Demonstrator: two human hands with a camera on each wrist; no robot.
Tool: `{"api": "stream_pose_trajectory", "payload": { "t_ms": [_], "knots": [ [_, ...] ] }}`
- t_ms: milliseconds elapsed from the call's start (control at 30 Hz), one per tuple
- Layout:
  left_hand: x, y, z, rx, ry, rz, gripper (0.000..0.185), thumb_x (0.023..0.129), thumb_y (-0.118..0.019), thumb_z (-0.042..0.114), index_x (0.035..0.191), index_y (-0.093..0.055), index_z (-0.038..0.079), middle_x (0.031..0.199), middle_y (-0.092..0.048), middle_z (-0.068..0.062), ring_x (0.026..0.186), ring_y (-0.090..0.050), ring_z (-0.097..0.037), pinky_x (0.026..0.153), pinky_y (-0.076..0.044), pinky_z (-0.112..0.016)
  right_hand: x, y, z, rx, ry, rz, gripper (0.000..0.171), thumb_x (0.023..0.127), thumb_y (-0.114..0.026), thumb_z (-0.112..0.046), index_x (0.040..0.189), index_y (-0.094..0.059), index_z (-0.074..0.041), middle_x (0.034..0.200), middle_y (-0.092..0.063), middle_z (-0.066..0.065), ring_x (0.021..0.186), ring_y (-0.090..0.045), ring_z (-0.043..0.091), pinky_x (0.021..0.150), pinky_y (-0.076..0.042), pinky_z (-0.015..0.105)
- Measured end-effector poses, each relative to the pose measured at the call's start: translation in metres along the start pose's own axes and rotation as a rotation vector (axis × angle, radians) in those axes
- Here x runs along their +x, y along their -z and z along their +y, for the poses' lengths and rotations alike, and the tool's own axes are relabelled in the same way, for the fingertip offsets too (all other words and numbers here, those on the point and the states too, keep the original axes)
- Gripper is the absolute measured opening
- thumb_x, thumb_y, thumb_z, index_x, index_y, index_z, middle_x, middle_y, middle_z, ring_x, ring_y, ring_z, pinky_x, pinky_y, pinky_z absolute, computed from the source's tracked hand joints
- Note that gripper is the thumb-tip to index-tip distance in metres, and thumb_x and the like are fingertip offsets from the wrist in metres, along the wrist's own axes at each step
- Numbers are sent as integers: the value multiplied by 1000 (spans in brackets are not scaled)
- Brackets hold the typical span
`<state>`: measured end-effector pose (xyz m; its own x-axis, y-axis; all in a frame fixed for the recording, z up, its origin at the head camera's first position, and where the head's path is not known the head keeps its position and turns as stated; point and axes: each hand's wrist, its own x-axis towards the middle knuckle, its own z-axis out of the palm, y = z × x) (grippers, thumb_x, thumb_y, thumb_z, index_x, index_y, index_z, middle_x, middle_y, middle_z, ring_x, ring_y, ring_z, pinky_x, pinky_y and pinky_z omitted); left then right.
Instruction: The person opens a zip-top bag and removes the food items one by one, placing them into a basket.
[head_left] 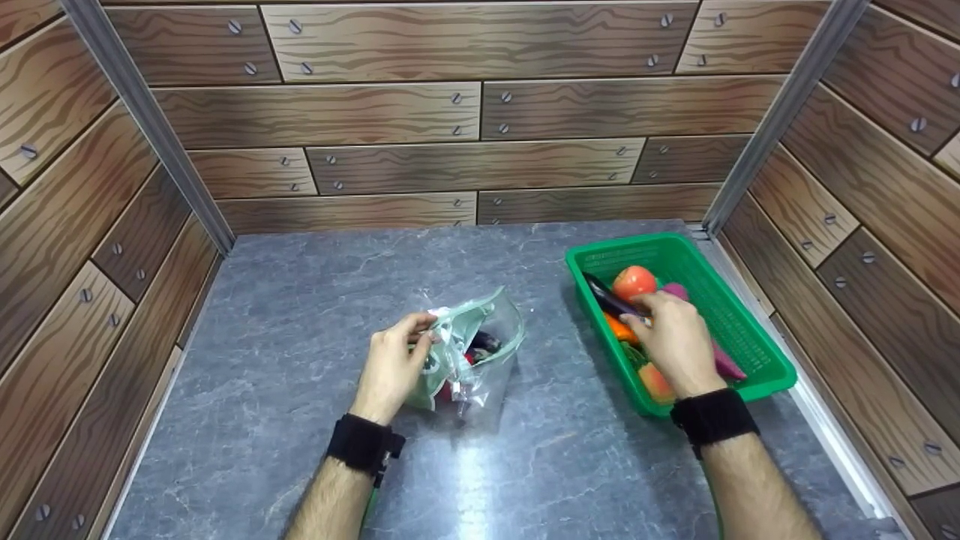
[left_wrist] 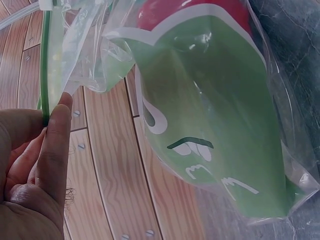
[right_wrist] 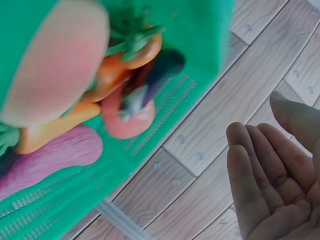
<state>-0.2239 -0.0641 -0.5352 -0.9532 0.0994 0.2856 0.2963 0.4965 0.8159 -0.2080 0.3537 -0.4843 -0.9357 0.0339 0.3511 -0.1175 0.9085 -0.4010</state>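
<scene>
My left hand point(head_left: 421, 331) pinches the green-edged rim of a clear plastic bag point(head_left: 474, 352) that stands on the grey counter. The bag has a green printed panel point(left_wrist: 215, 115) and holds a red item and a dark one. In the left wrist view my left hand point(left_wrist: 52, 112) has the thumb pressed to the bag's rim. My right hand point(head_left: 651, 319) hovers over a green basket point(head_left: 750, 390), its fingertips next to a dark eggplant point(head_left: 606, 298) and a red tomato point(head_left: 634, 281). The right wrist view shows that hand point(right_wrist: 270, 150) with relaxed fingers, holding nothing.
The basket point(right_wrist: 200, 30) also holds an orange vegetable point(head_left: 619, 328), a purple one point(head_left: 727, 364) and a peach-coloured one point(head_left: 655, 381). Wood-patterned walls enclose the grey stone counter point(head_left: 300, 300) on three sides; the basket sits close to the right wall.
</scene>
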Motion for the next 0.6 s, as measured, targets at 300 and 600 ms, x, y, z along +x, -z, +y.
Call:
{"api": "stream_pose_trajectory", "payload": {
  "t_ms": [300, 600],
  "knots": [
    [-2, -1, -2, -1, -18, 8, 30, 110, -77, 1, 139, -81, 6, 131, -88, -18, 114, -88, -36, 100, -75, -47, 3, -15, -28, 31, 85, 14, 39, 102, -93, -13, 136, -83, 3, 133, -85, 26, 127, -80, 48, 109, -67, 65],
    [-3, -2, -5, 9, -27, 4, 29, 111, -76, 2, 140, -81, 6, 131, -88, -18, 113, -89, -35, 101, -75, -47, 2, -37, -51, 31, 144, 18, 41, 102, -93, -15, 138, -82, 0, 136, -85, 23, 127, -81, 45, 109, -68, 63]
  ]
}}
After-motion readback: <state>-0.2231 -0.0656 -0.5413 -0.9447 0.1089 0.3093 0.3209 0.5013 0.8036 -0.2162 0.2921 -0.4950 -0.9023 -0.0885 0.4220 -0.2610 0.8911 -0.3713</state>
